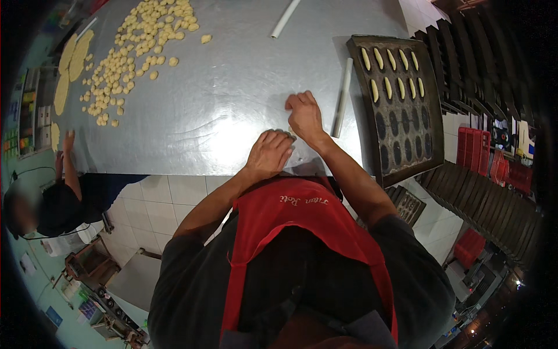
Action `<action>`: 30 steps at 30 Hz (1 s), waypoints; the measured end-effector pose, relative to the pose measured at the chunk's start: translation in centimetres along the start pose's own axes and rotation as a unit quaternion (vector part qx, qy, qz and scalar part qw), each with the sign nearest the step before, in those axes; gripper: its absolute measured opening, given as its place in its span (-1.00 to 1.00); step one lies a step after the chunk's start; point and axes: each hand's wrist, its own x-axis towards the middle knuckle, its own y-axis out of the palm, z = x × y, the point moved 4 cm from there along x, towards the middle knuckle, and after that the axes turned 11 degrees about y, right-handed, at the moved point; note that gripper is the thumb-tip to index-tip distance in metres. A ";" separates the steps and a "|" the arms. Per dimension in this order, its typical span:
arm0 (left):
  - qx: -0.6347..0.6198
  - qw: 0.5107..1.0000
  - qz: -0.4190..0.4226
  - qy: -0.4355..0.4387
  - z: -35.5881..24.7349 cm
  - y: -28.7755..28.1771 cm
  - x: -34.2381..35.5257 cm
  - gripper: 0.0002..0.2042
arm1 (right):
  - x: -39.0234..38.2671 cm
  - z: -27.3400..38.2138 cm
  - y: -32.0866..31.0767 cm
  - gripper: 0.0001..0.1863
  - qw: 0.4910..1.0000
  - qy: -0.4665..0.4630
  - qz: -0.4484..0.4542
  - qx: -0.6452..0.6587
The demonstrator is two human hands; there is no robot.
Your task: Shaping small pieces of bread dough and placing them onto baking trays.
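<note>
My left hand (pixel 270 153) rests palm down at the near edge of the metal table, its fingers bent and pressed together. A small pale bit, too small to name, shows beside its fingertips. Just beyond it and to the right is my right hand (pixel 306 118), wrist bent, with fingers curled inward toward the left; what they hold, if anything, is hidden. Right of that hand lies a grey rod (pixel 343 99). Further right, a dark baking tray (pixel 381 139) with oval hollows carries two rows of slim dough pieces (pixel 388 87) in its far half.
Many dough balls (pixel 113 81) are spread over the table's far left, beside flattened dough strips (pixel 79 55). A second rod (pixel 285 18) lies at the far side. Another person (pixel 52 203) works at the left end. Stacked dark trays (pixel 488 203) and red crates (pixel 472 148) stand right.
</note>
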 end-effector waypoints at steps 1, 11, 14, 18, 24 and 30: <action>-0.044 0.997 -0.052 -0.033 1.7 -0.9 0.0 -0.65 | -0.3 1.5 -0.8 -0.46 0.994 -0.038 -0.089 0.053; 0.151 0.914 -0.247 -0.283 32.0 -12.9 -0.5 -0.65 | -3.8 4.1 -0.1 -0.10 0.974 -0.085 -0.176 -0.112; 0.129 0.922 -0.235 -0.281 35.9 -13.8 4.0 -0.62 | 1.4 4.1 -1.5 -0.14 0.964 -0.042 -0.261 -0.016; 0.017 0.931 -0.206 -0.302 34.8 -13.8 6.1 -0.71 | -0.9 3.3 -0.2 -0.25 0.994 -0.040 -0.087 0.045; 0.167 0.926 -0.280 -0.192 25.4 -12.5 0.1 -0.80 | -8.4 -1.8 -1.1 -0.66 0.984 -0.038 -0.148 0.093; -0.156 0.894 -0.260 -0.330 16.1 -7.1 -2.2 -0.83 | -11.8 -7.5 -7.5 -0.83 0.901 0.118 -0.291 0.298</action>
